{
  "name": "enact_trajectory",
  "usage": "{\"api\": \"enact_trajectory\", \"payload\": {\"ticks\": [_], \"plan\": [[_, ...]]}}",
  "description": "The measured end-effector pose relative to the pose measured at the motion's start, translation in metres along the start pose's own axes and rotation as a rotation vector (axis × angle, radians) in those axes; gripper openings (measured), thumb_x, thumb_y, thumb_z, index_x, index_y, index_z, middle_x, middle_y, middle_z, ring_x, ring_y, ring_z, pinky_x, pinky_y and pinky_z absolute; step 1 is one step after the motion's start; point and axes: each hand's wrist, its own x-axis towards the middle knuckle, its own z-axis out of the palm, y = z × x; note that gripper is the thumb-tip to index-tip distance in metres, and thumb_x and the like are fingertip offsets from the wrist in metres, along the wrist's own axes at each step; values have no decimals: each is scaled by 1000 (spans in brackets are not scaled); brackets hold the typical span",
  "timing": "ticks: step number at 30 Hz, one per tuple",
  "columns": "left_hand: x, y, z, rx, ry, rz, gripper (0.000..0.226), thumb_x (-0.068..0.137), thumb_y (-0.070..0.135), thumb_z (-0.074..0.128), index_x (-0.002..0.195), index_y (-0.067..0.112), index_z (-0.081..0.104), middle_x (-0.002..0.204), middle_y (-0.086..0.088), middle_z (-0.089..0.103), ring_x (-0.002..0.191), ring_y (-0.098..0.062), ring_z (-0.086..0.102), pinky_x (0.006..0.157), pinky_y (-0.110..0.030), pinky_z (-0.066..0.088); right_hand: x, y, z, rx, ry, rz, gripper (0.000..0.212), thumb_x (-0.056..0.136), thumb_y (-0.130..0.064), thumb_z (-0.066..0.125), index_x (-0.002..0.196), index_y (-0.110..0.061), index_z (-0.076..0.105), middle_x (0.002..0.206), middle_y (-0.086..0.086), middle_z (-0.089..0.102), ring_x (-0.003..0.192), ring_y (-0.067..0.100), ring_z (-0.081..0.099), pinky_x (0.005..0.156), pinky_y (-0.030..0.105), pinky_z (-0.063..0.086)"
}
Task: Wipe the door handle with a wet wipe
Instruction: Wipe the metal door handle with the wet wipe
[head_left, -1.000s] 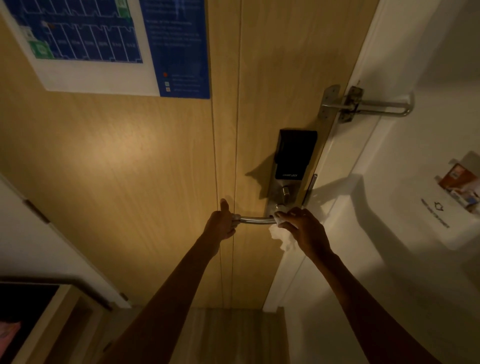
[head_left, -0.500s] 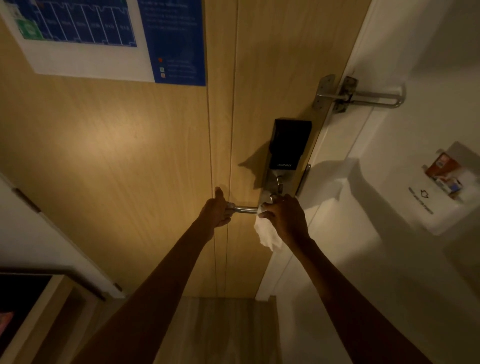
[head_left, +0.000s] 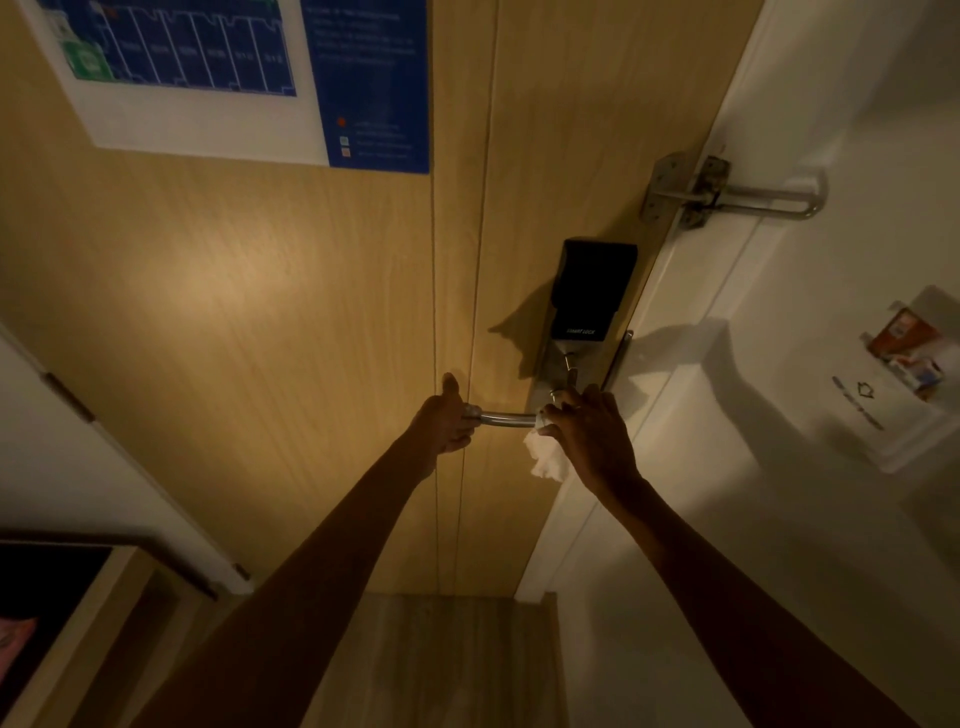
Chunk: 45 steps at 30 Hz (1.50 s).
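Observation:
A metal lever door handle (head_left: 506, 419) juts left from the lock plate on a wooden door (head_left: 260, 338). My left hand (head_left: 445, 421) is closed around the handle's free end, thumb up. My right hand (head_left: 589, 434) grips the handle's base end by the lock plate, with a white wet wipe (head_left: 545, 460) pinched in its fingers; the wipe's loose part hangs below the hand. Only the handle's short middle stretch shows between the two hands.
A black smart lock panel (head_left: 592, 288) sits above the handle. A metal swing latch (head_left: 727, 195) bridges door and white frame. A blue evacuation plan (head_left: 249, 67) hangs upper left. A wall holder (head_left: 914, 353) with leaflets is at right; a cabinet (head_left: 78, 597) stands lower left.
My right hand has stayed at the handle's base end, shifting slightly with the wipe; the wipe's hanging part has bunched up. The left hand keeps its grip on the free end.

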Motion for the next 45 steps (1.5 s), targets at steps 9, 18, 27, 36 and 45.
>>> {"api": "enact_trajectory", "payload": {"ticks": [9,18,27,36,45], "plan": [[6,0,-1,-40,10,-9,75,98,53,20,112,-6,64,116,-24,65,104,-32,63,99,-39,48,1,-23,7,-14,149,-62,34,72,-24,80,97,-9,64,100,10,64,100,28,59,80,35,51],[9,-3,-3,-59,-3,-7,76,97,55,19,105,-3,67,116,-25,65,97,-30,65,92,-36,51,7,-37,12,-45,166,-92,30,74,-28,77,95,-13,62,98,5,60,95,24,53,88,36,44],[13,-7,-7,-15,-17,26,75,95,58,18,92,3,70,101,-20,70,77,-20,63,87,-33,51,4,-30,9,-64,149,-55,31,73,-27,79,96,-13,65,100,6,62,97,27,58,84,37,48],[17,3,-6,16,-47,-24,80,97,55,14,105,-6,66,90,-16,66,69,-18,58,82,-33,49,4,-32,8,-84,149,-64,31,73,-33,79,95,-16,65,96,4,62,91,23,58,82,35,48],[20,5,-6,49,-72,2,80,97,56,16,108,-6,64,102,-17,67,97,-26,62,89,-35,48,13,-55,7,-43,169,-62,31,71,-31,81,93,-16,65,95,3,63,92,23,58,83,37,49]]}}
